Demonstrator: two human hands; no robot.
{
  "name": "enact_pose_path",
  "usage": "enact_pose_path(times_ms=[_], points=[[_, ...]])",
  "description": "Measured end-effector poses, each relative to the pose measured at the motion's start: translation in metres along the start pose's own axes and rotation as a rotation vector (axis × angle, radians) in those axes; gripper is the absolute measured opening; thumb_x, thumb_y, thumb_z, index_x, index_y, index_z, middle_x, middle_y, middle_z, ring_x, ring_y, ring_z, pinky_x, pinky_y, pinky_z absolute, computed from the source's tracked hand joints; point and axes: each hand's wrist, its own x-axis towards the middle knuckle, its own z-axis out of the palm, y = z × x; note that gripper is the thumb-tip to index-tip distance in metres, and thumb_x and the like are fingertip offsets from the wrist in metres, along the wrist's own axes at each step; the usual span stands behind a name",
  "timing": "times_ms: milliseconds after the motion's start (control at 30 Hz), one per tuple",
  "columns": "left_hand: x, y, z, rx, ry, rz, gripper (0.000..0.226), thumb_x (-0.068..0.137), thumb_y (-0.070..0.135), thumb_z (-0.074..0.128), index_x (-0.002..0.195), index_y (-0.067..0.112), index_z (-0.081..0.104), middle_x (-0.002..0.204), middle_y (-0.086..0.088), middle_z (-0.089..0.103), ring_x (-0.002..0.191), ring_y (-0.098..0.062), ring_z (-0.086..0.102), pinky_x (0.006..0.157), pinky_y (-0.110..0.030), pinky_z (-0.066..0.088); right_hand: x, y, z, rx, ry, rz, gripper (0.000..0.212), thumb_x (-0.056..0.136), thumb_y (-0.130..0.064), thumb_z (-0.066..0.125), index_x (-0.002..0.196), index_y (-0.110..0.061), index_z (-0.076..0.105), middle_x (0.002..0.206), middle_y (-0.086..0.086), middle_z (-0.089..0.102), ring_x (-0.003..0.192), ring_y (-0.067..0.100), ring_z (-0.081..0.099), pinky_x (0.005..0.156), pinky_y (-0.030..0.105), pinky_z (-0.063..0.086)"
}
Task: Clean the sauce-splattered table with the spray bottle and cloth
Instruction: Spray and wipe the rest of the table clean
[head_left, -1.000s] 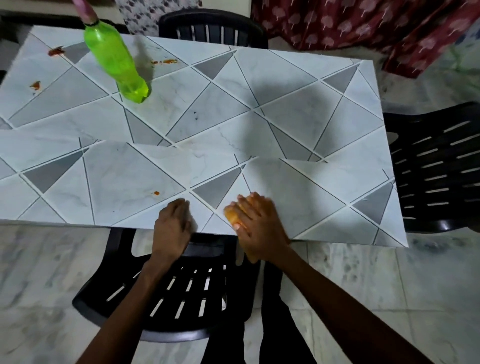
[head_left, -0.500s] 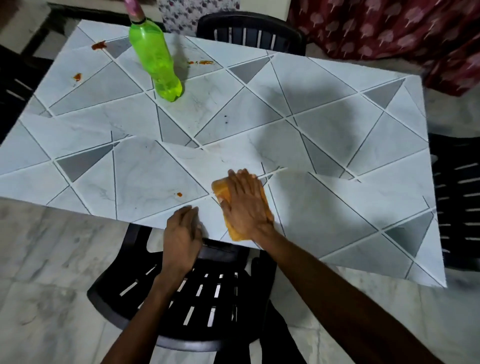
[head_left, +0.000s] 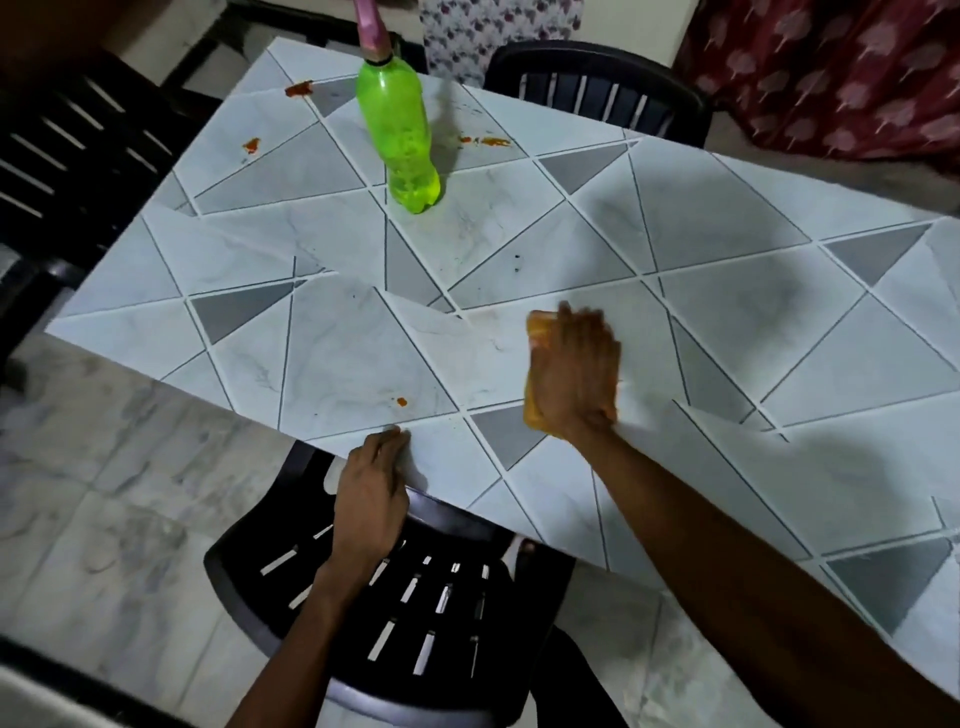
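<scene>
Table (head_left: 701, 322): one, rectangular, smooth top printed with grey and white marble triangles.

Sauce spots, red-orange: four visible. One at the far left corner (head_left: 298, 89), one by the left edge (head_left: 251, 145), one streak near the far edge right of the bottle (head_left: 485, 140), one small dot near the near edge (head_left: 401, 401).

Bottle (head_left: 402, 140): one, green translucent plastic, pink sprayer top, upright near the far edge.

Left hand (head_left: 370, 499): flat on the near edge, fingers together, holding nothing.

Cloth (head_left: 537, 332): one, orange, soft, lying on the table under the right hand (head_left: 574, 376), which presses it down palm-flat, fingers spread over it; its edges show left of the hand.

Chairs, black slatted plastic: three visible.
</scene>
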Motion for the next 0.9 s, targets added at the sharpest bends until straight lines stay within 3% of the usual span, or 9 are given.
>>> enact_pose_path(times_ms=[133,300,367,500,567,667,733,800,900], points=[[0.000,-0.006,-0.003,-0.060,0.022,-0.010,0.065,0.074,0.016,0.031,0.134,0.007,0.055,0.138,-0.006,0.054,0.125,-0.022,0.049,0.109,-0.021,0.031,-0.056,-0.053,0.010,-0.012,-0.082,-0.463,0.061,0.097,-0.039,0.038,0.153,-0.015,0.036,0.161,0.006,0.034,0.153,0.030,0.019,0.124,0.050,0.012],[0.007,-0.019,-0.010,-0.041,0.043,0.007,0.061,0.077,0.018,0.032,0.130,0.006,0.059,0.136,-0.009,0.056,0.125,-0.025,0.052,0.111,-0.031,0.036,-0.102,0.010,-0.002,-0.011,-0.265,-0.960,0.049,0.102,-0.047,0.037,0.147,-0.029,0.043,0.161,-0.012,0.032,0.154,0.013,0.013,0.124,0.046,0.015],[0.009,-0.028,-0.015,-0.026,0.045,0.034,0.055,0.082,0.016,0.038,0.132,0.007,0.058,0.137,-0.008,0.056,0.127,-0.024,0.050,0.112,-0.030,0.035,-0.079,0.040,-0.007,0.043,-0.207,-0.904,0.043,0.102,-0.043,0.041,0.142,-0.030,0.050,0.156,-0.012,0.041,0.151,0.013,0.023,0.123,0.044,0.017],[0.015,-0.052,-0.022,-0.034,0.066,0.061,0.047,0.086,0.009,0.051,0.133,0.009,0.057,0.139,-0.007,0.054,0.127,-0.024,0.050,0.112,-0.032,0.036,-0.031,0.033,0.004,0.035,0.000,-0.115,0.059,0.104,-0.050,0.024,0.151,-0.018,0.041,0.150,0.011,0.049,0.145,0.030,0.035,0.122,0.050,0.021],[0.020,-0.066,-0.032,-0.014,0.062,0.109,0.049,0.086,0.018,0.045,0.131,0.008,0.058,0.138,-0.008,0.053,0.126,-0.025,0.049,0.111,-0.031,0.037,-0.032,-0.014,0.008,-0.010,0.046,0.048,0.055,0.103,-0.042,0.033,0.153,-0.018,0.033,0.153,0.014,0.042,0.147,0.033,0.030,0.121,0.050,0.021],[0.033,-0.086,-0.046,0.019,0.031,0.175,0.048,0.087,0.020,0.044,0.130,0.004,0.058,0.137,-0.015,0.054,0.122,-0.032,0.051,0.107,-0.038,0.042,-0.066,-0.085,0.012,-0.036,0.021,-0.231,0.047,0.089,-0.028,0.049,0.137,-0.028,0.049,0.140,0.002,0.052,0.138,0.032,0.042,0.110,0.048,0.035],[0.041,-0.099,-0.052,0.055,0.000,0.234,0.046,0.087,0.017,0.047,0.129,0.003,0.059,0.135,-0.017,0.055,0.120,-0.035,0.053,0.104,-0.041,0.045,-0.105,-0.109,0.025,0.020,-0.032,-0.344,0.043,0.095,-0.032,0.047,0.138,-0.029,0.051,0.152,-0.005,0.046,0.147,0.027,0.033,0.116,0.050,0.027],[0.048,-0.108,-0.055,0.083,-0.029,0.284,0.046,0.088,0.020,0.046,0.128,0.004,0.059,0.134,-0.017,0.056,0.117,-0.036,0.055,0.101,-0.042,0.047,-0.137,-0.108,0.029,0.005,-0.087,-0.435,0.045,0.100,-0.037,0.043,0.145,-0.030,0.046,0.159,-0.010,0.036,0.152,0.021,0.023,0.121,0.049,0.020],[0.050,-0.114,-0.059,0.103,-0.051,0.356,0.045,0.088,0.019,0.048,0.129,0.004,0.059,0.132,-0.016,0.058,0.116,-0.034,0.056,0.099,-0.041,0.048,-0.159,-0.070,0.019,0.014,-0.082,-0.465,0.042,0.101,-0.036,0.045,0.143,-0.033,0.049,0.154,-0.010,0.044,0.148,0.020,0.032,0.119,0.046,0.024]])
